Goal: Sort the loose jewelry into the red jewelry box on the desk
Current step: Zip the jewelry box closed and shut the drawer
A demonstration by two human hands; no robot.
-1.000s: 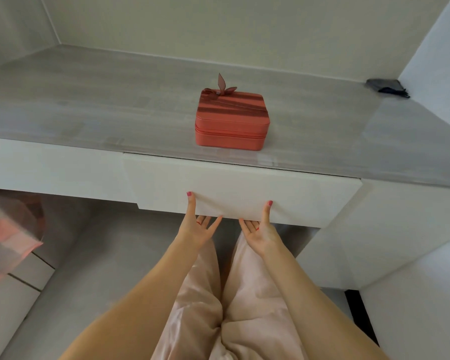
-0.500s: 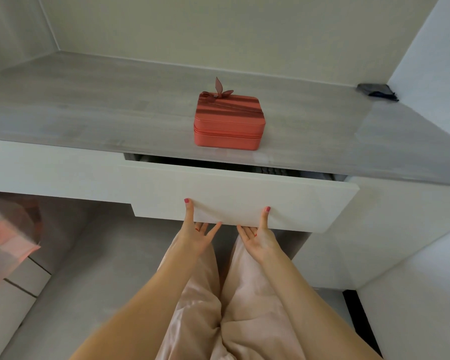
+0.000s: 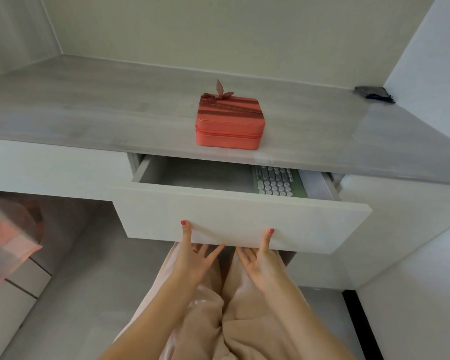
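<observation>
The red jewelry box [image 3: 229, 123] stands zipped shut near the front edge of the grey desk [image 3: 89, 118], with a pink ribbon tab at its back. Below it the white drawer [image 3: 239, 219] is pulled partly out. My left hand [image 3: 192, 258] and my right hand [image 3: 260, 261] grip the bottom edge of the drawer front, thumbs on its face and fingers hooked underneath. No loose jewelry shows in the open part of the drawer.
A green keyboard with round white keys [image 3: 277, 181] lies in the drawer's right side. A dark pouch [image 3: 373, 92] sits at the desk's far right corner against the wall. My legs in pale pink trousers [image 3: 218, 320] are under the drawer. Pink checked fabric [image 3: 5, 237] hangs at left.
The drawer has slid from closed to partly out toward me, with both hands moving back with its front. The keyboard inside has come into view.
</observation>
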